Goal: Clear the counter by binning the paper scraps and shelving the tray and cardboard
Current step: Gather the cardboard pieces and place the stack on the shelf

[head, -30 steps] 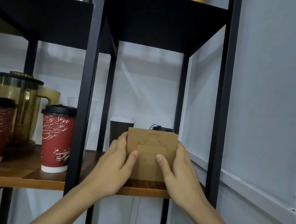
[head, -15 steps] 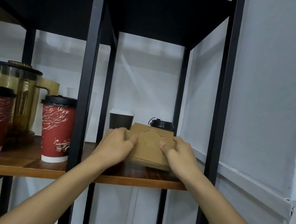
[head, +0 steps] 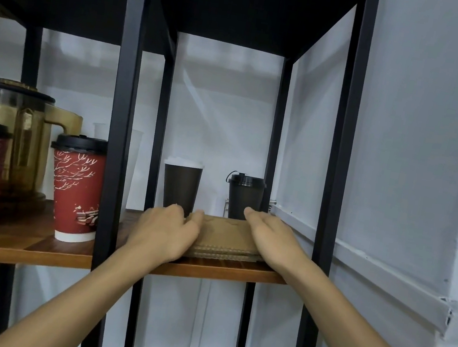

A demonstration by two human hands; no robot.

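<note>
A flat stack of brown cardboard (head: pixel 223 237) lies on the wooden shelf (head: pixel 206 268) in the right bay of a black metal rack. My left hand (head: pixel 166 231) covers its left side with the fingers curled over the top. Against its right edge presses my right hand (head: pixel 271 237), fingers stretched forward. The stack sits between both hands and rests on the board. No tray and no paper scraps are in view.
Just behind the cardboard stand a brown paper cup (head: pixel 180 188) and a black lidded cup (head: pixel 244 196). In the left bay are two red cups (head: pixel 77 188) and an amber pitcher (head: pixel 18 134). Black posts (head: pixel 119 126) frame the bay; a white wall is at right.
The cardboard went from upright in front of the shelf to tilted, then flat on the board. Both hands moved forward and down with it.
</note>
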